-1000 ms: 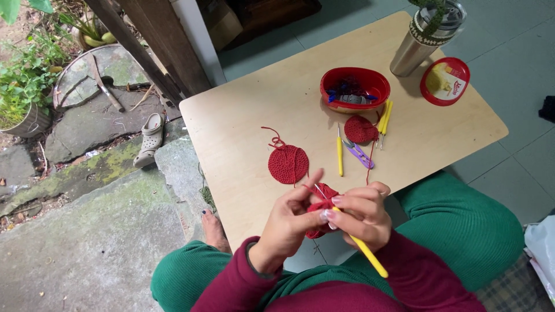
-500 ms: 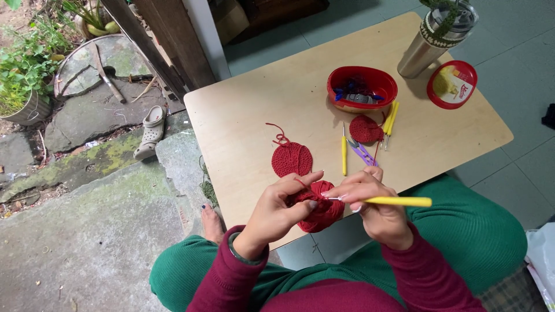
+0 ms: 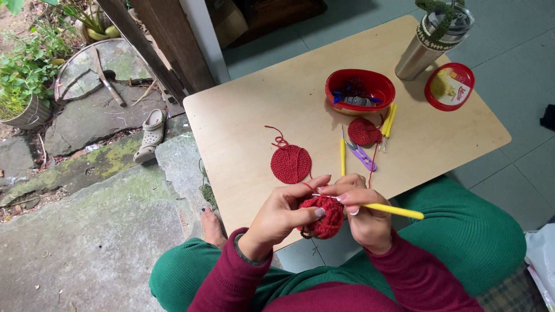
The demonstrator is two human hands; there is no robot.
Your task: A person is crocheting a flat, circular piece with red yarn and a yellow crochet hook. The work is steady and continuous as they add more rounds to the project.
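I am observing the red crochet piece (image 3: pixel 324 216) being held just off the near edge of the table (image 3: pixel 243 121). It looks soft, light and floppy; best pinched at its rim. The left hand (image 3: pixel 283 216) is closing narrowly on it. The right hand (image 3: pixel 361 214) is gripping a yellow hook (image 3: pixel 393 210), tip touching the piece.

sleeves: dark red, long, ribbed at the cuffs
trousers: bright green, loose
nails: pale polish on fingers, dark polish on toes
feet: bare
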